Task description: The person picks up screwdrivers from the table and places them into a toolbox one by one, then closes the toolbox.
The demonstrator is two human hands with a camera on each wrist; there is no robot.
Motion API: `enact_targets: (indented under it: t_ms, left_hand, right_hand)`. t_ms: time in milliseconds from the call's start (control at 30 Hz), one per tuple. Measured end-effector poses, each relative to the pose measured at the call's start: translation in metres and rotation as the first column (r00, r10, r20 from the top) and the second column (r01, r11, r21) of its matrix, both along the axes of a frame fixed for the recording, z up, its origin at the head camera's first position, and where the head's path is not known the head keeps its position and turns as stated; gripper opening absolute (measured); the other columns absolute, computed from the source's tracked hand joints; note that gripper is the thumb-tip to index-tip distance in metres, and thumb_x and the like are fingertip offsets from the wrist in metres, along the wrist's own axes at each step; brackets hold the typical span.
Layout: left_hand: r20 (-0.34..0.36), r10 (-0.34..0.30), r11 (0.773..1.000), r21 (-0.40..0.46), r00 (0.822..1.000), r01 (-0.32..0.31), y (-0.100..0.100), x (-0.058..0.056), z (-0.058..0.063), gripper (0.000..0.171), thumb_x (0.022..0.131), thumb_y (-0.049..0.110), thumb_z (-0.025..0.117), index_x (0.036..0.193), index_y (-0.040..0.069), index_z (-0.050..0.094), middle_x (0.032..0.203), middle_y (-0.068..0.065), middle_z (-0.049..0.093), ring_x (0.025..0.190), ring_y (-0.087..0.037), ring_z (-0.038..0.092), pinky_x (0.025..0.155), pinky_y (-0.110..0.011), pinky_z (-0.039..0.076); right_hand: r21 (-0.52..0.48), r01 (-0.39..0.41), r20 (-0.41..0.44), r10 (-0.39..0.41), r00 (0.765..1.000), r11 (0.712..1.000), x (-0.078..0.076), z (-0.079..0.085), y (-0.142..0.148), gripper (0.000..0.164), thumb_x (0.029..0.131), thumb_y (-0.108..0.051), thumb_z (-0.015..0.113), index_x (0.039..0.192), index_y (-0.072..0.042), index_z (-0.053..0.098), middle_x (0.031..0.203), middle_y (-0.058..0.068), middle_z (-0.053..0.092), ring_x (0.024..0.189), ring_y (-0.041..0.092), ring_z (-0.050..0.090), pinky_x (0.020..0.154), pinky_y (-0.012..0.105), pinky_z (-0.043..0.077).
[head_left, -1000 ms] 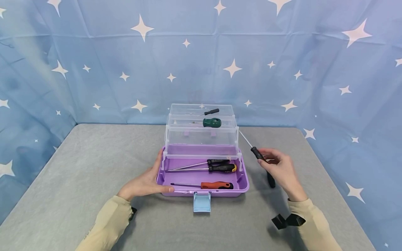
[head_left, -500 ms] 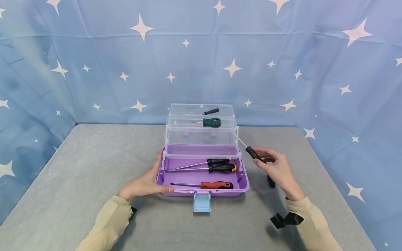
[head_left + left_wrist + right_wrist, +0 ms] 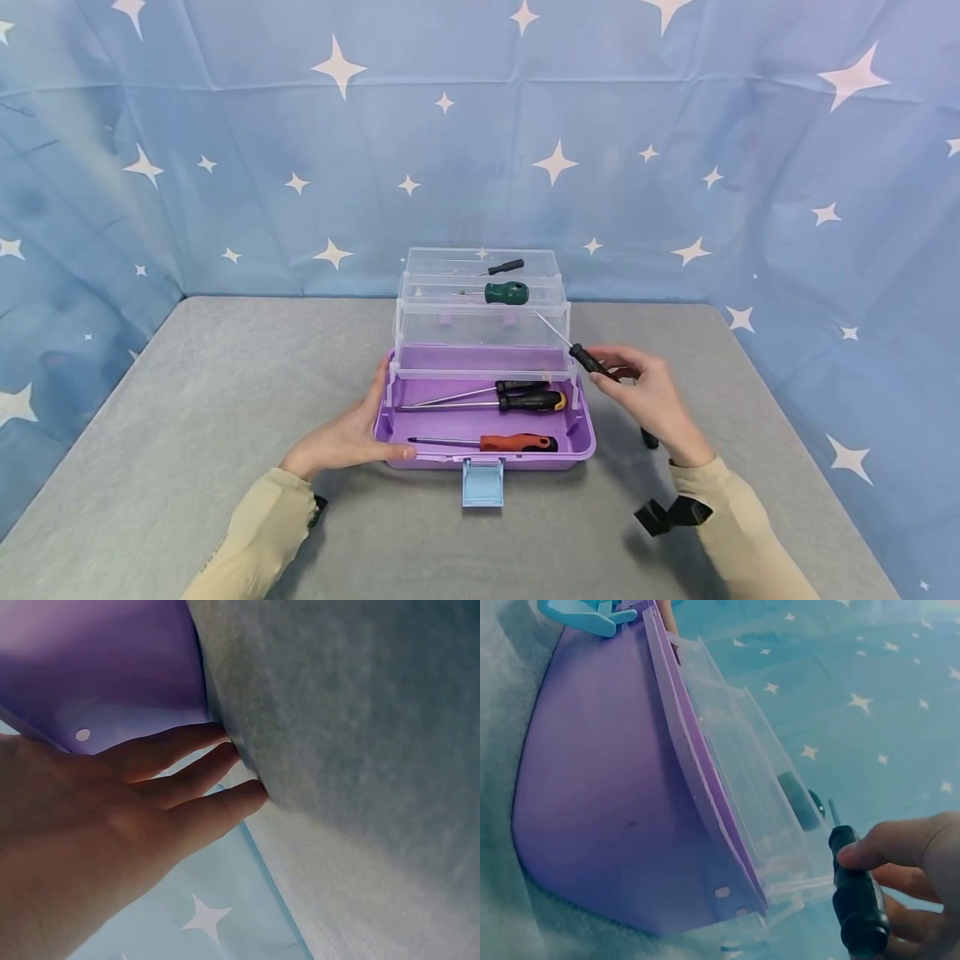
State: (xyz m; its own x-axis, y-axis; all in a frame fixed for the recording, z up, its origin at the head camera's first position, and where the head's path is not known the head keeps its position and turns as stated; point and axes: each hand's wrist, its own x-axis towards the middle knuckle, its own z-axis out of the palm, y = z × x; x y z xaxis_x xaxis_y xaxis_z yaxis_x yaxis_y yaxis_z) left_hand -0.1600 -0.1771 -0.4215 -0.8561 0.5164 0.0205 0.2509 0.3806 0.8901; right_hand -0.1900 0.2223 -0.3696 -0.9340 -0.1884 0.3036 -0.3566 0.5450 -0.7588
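Note:
In the head view a purple toolbox stands with its clear trays raised. My left hand rests at its left side, the thumb on the front rim. In the left wrist view, that hand's straight fingers lie beside the purple wall. My right hand pinches the black handle of a screwdriver, its shaft pointing up and left, overlapping the right end of the trays. Lying in the box are a red-and-black screwdriver, a black-and-yellow one and a thin black-handled one.
The upper trays hold a green stubby screwdriver and a small black screwdriver. Another black handle lies on the grey table beneath my right hand, mostly hidden. A light-blue latch hangs open in front.
My right hand has moved left with the screwdriver, whose tip has gone from right of the trays to overlapping them. My left hand and the toolbox have stayed put.

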Motion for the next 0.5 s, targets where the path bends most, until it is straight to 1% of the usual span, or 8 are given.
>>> enact_targets:
  t_ms: [267, 500]
  left_hand:
    - [-0.006, 0.0, 1.0, -0.009, 1.0, 0.0, 0.0, 0.0, -0.001, 0.132, 0.074, 0.028, 0.085, 0.151, 0.019, -0.022, 0.157, -0.026, 0.005, 0.139, -0.043, 0.019, 0.108, -0.061, 0.017]
    - [-0.004, 0.012, 1.0, -0.027, 1.0, -0.012, -0.001, 0.0, 0.0, 0.132, 0.074, 0.029, 0.085, 0.151, 0.016, -0.022, 0.156, -0.028, 0.005, 0.139, -0.043, 0.019, 0.109, -0.06, 0.017]
  right_hand:
    - [0.045, -0.019, 0.002, 0.019, 1.0, 0.999, -0.006, 0.004, -0.008, 0.03, 0.084, 0.001, 0.072, 0.114, -0.002, 0.07, 0.092, 0.008, 0.071, 0.082, 0.017, 0.062, 0.075, 0.025, 0.049]
    - [0.052, -0.055, 0.004, 0.055, 0.998, 0.997, -0.012, 0.008, -0.013, 0.028, 0.083, 0.004, 0.071, 0.111, -0.001, 0.07, 0.088, 0.007, 0.07, 0.081, 0.023, 0.063, 0.073, 0.026, 0.048]
